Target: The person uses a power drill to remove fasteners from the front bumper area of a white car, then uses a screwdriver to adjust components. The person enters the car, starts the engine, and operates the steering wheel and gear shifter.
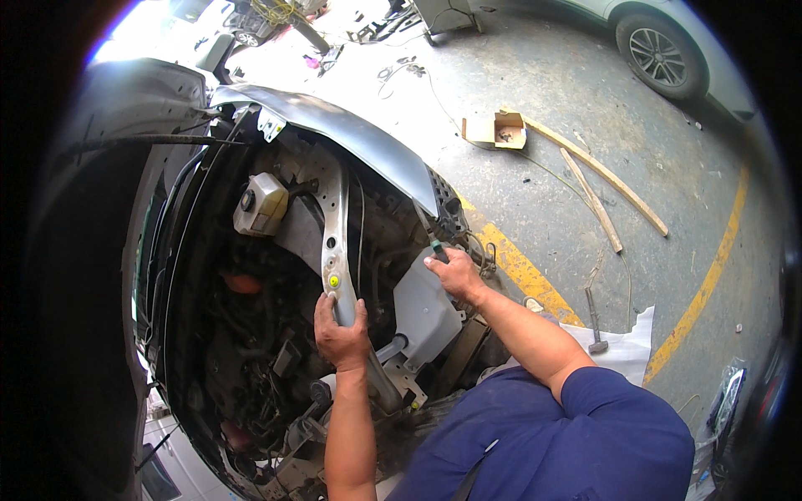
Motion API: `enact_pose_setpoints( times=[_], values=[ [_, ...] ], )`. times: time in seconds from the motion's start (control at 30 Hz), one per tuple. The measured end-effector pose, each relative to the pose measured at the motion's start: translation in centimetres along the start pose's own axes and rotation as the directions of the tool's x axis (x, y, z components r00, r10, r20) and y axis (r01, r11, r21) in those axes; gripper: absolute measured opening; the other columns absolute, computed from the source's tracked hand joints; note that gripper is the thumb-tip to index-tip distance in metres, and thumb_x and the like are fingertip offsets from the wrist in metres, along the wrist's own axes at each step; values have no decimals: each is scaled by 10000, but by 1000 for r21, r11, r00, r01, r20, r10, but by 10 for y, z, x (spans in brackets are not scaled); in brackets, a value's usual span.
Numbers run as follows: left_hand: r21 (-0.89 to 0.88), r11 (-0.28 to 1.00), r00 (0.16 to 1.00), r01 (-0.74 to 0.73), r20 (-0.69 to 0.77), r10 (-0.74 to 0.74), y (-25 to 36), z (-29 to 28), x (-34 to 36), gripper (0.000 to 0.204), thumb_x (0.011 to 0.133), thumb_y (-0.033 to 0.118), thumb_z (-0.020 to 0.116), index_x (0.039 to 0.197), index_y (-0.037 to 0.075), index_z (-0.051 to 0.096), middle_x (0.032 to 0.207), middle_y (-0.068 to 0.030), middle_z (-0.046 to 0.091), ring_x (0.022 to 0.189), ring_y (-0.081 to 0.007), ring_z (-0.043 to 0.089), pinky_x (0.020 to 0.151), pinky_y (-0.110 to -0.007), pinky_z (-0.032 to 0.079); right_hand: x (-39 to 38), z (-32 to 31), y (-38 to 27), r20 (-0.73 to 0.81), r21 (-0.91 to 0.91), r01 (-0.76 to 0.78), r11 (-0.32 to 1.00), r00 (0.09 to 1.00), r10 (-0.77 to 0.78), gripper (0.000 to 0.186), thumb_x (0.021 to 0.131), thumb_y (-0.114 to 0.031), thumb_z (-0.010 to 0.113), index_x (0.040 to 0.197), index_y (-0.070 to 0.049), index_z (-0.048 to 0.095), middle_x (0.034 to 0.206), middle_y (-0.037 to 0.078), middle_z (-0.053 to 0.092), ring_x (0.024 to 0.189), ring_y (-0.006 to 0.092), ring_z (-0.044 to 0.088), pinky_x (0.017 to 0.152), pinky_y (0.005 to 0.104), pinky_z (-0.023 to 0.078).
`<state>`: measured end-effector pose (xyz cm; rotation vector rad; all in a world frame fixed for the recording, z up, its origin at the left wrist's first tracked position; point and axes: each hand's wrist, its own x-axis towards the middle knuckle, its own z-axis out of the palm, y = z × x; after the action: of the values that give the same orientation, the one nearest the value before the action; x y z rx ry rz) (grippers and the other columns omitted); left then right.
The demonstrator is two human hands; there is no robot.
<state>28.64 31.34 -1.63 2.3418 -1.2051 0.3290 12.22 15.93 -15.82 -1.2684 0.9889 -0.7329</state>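
Note:
My left hand [341,334] grips a pale metal rail [332,225] that runs along the engine bay, just below a yellow-green bolt [333,280]. My right hand [451,275] is closed on the green handle of a tool [438,249], whose shaft points up toward the lower corner of a loose-edged silver fender [359,142]; whether its tip touches anything I cannot tell. Beneath my right hand is a white plastic reservoir [426,309]. A smaller translucent reservoir [261,203] with a dark cap sits left of the rail.
The raised hood [92,250] fills the left side. On the floor [535,200] lie an open cardboard box [493,129], wooden strips [597,163], a hammer [595,321] and a white sheet [622,342]. A parked car [660,58] and a wheeled cart [443,17] stand beyond.

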Motion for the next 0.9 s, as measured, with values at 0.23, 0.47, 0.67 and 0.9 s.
enact_pose_setpoints(
  times=[0.23,0.47,0.67,0.9],
  values=[
    [-11,1000,1000,-1,-3,1,-2,0,0,535,799,338,833,1176,-2,666,1295,-225,656,1184,-408,633,1036,-462,495,1,0,-2,-1,-18,6,1000,1000,-6,288,920,-311,716,917,-23,699,790,81,684,756,186,638,750,360,517],
    [-3,1000,1000,16,-3,-16,2,-2,0,536,800,330,835,1189,-1,674,1307,-219,658,1196,-400,636,1046,-453,492,3,-1,-4,-69,-122,101,987,991,-110,354,929,-355,679,893,-4,676,817,221,678,775,381,665,748,440,522],
    [-10,1000,1000,-3,-4,3,-1,0,0,531,796,326,838,1179,-1,669,1298,-224,656,1184,-407,635,1040,-459,493,1,0,-10,-86,-162,74,984,992,-89,410,931,-389,667,795,-2,660,734,223,643,716,410,642,696,467,510],
    [-10,1000,1000,7,-10,-7,-1,0,0,545,797,338,841,1186,-6,677,1299,-221,661,1191,-401,637,1041,-452,493,4,6,-4,-153,-265,124,956,974,-169,398,918,-361,671,758,4,664,749,253,646,744,454,649,682,504,507]
  ],
)
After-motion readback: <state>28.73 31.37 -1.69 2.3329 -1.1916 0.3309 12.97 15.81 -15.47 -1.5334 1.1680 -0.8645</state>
